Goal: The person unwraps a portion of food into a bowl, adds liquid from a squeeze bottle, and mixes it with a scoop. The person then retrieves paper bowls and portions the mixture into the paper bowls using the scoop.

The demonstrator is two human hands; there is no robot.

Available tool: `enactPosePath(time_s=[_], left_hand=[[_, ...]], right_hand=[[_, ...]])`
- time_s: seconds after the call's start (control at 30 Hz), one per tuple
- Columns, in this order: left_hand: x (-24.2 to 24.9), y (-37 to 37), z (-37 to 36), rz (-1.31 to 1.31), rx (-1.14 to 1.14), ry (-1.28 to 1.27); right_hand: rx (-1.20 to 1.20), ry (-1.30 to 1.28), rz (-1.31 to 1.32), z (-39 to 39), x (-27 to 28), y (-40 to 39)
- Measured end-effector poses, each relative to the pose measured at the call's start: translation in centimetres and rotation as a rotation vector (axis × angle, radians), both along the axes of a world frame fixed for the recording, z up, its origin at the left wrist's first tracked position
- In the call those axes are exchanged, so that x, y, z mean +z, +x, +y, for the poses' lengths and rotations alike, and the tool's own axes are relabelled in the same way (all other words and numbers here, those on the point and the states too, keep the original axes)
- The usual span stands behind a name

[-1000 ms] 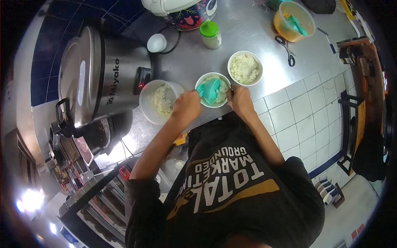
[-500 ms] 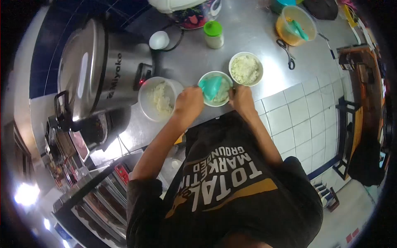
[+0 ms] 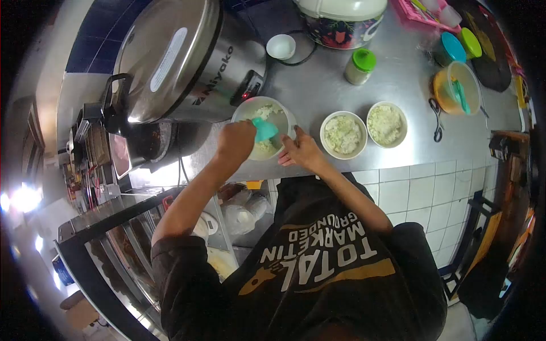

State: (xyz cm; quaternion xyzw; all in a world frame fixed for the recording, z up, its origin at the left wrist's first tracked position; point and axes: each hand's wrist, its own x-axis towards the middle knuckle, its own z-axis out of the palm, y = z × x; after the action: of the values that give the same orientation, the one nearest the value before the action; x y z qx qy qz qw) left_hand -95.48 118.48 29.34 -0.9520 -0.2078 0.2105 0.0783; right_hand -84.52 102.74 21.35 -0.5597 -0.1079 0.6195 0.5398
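Observation:
My left hand [image 3: 238, 140] is closed around the handle of a teal rice scoop [image 3: 265, 129]. The scoop's head is inside a translucent plastic tub [image 3: 288, 116], over white rice [image 3: 265, 111] that lies in it. Beside the tub's right wall is my right hand [image 3: 302, 151], its fingers apart and fingertips right at the rim. Just right of that hand stands a white bowl [image 3: 343, 135] filled with rice. A second white bowl of rice [image 3: 387, 125] sits close against its far side.
A large steel Miyako cooker [image 3: 187, 62] stands left behind the tub. Along the back are a small white cup [image 3: 281, 47], a flowered rice cooker [image 3: 341, 31] and a green-lidded jar [image 3: 360, 66]. Scissors [image 3: 437, 119] lie at right near a tub of orange food [image 3: 449, 85].
Both hands have left the nearer bowl and moved left to the tub. The scoop went from that bowl into the tub. My right hand's fingers have spread. The camera view has shifted.

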Motion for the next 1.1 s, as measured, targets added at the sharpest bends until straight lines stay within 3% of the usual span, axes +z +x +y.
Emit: enactPosePath(time_s=[0.13, 0.23, 0.43, 0.53, 0.7, 0.77, 0.9, 0.97, 1.1], left_hand=[[-0.5, 0.3, 0.2, 0.106, -0.05, -0.204], [0.6, 0.6, -0.2, 0.147, 0.103, -0.371], [-1.5, -1.1, 0.7, 0.124, 0.187, -0.355], [1.4, -0.3, 0.7, 0.066, 0.073, -0.094], [-1.1, -1.3, 1.2, 0.109, -0.021, -0.273], [-0.8, -0.8, 1.0, 0.136, 0.122, -0.346], [-2.7, -2.2, 2.7, 0.047, 0.14, -0.451], [-2.1, -2.4, 3.9, 0.083, 0.525, -0.76], [1.3, -4.3, 5.4, 0.071, 0.673, -0.933]], right_hand=[[-0.035, 0.014, 0.197, 0.6, -0.5, -0.3], [-0.077, 0.028, 0.176, 0.7, -0.4, -0.8], [-0.051, 0.025, 0.108, 0.2, -0.6, -0.7], [-0.053, 0.104, 0.016, 0.1, -2.0, -0.8], [-0.098, 0.052, -0.029, 1.2, -0.8, -2.0], [-0.081, 0.055, -0.048, 1.3, -0.5, -2.0], [-0.101, 0.073, 0.001, 1.3, -1.1, -2.0], [-0.089, 0.074, -0.029, 1.3, -0.2, -1.7], [0.023, 0.058, 0.009, 0.9, -0.1, -0.6]])
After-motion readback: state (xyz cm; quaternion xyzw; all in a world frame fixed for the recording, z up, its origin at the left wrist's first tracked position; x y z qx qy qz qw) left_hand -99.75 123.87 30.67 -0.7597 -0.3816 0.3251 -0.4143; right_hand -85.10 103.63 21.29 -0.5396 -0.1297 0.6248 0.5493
